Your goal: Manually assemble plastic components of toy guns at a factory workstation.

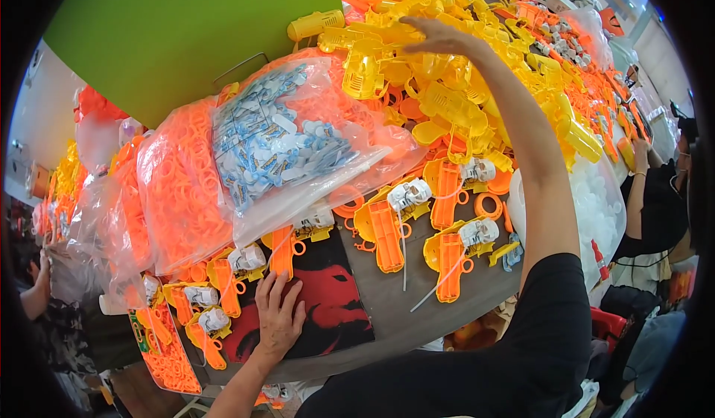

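My left hand (278, 320) lies on a black and red mat (335, 299), its fingers spread. Its fingertips are at the lower end of the orange grip (281, 248) of a half-built toy gun; whether they touch it I cannot tell. My right arm stretches far over a heap of yellow plastic toy-gun shells (454, 109). At the heap's top, my right hand (443, 38) has its fingers extended and holds nothing visible. Several more part-built toy guns (387, 228) lie along the table, each with a yellow shell, an orange grip and a white mechanism; thin pale tubes trail from some.
Clear bags of orange parts (182, 183) and blue-white pieces (275, 131) sit left of the heap, before a green panel (194, 38). A bag of white parts (592, 202) stands at right. Orange parts fill a tray (171, 362). A co-worker's arm (637, 194) is at far right.
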Tool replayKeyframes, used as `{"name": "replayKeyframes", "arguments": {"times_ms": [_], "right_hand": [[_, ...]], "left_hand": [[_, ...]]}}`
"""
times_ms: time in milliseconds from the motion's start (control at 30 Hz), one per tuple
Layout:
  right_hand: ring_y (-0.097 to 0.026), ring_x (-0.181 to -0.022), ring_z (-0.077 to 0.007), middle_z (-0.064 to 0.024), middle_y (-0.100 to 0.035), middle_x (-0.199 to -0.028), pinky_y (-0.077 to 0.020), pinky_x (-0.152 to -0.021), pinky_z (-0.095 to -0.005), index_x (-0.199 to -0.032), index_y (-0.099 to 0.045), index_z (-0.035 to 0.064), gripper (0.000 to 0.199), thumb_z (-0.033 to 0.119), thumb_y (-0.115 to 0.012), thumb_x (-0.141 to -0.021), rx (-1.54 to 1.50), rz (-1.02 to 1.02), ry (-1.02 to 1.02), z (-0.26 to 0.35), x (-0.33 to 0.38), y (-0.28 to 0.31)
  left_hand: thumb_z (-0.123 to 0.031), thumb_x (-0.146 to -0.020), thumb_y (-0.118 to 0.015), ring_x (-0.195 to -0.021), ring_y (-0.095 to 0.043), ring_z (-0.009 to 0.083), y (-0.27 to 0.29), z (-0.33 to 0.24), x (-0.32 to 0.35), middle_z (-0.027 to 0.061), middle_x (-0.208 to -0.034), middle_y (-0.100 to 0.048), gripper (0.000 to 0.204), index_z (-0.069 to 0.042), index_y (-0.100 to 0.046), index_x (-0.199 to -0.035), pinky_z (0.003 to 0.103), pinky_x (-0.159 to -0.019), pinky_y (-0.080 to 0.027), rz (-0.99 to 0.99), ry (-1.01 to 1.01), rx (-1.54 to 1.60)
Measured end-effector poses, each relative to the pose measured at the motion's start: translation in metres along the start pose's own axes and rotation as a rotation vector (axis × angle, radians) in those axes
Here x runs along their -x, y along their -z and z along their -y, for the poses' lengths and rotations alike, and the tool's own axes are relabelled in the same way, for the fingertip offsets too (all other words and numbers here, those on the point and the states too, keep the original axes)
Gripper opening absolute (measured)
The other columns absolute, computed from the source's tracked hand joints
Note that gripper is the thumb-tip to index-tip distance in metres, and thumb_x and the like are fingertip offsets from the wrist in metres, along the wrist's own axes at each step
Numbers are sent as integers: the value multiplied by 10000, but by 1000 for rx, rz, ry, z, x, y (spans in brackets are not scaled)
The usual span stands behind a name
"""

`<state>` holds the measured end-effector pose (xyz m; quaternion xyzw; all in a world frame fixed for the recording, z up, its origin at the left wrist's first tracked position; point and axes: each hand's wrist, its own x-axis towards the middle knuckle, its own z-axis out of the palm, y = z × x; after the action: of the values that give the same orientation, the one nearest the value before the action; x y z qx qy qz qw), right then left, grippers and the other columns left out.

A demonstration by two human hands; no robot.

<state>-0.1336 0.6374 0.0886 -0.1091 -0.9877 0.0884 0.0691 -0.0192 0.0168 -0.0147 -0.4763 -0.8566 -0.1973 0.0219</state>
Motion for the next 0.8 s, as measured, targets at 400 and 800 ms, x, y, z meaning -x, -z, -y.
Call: {"name": "replayKeyframes", "arguments": {"times_ms": [400, 800], "right_hand": [[-603, -1209, -344, -148, -678, -1278, -425, -1067, -433, -1412, -592, 171, 563, 309, -727, -883, -428, 1, -70, -50, -2, 55], [-405, -1420, -297, -80, -358, -1595, -412, -1012, -683, -1273, -640, 137, 408, 125, -569, -871, 626, 47, -350, -83, -101, -43]], "left_hand": [[4, -790, -702, -1401, -361, 419, 2, 2, -2, 178, -1468, -446, 463, -26, -619, -1244, 538, -1137, -337, 26, 18, -36], [-170, -793, -726, -1371, -399, 397, -3, 2, 12, 150, -1454, -470, 474, -104, -664, -1258, 602, -1128, -328, 104, 45, -82]]}}
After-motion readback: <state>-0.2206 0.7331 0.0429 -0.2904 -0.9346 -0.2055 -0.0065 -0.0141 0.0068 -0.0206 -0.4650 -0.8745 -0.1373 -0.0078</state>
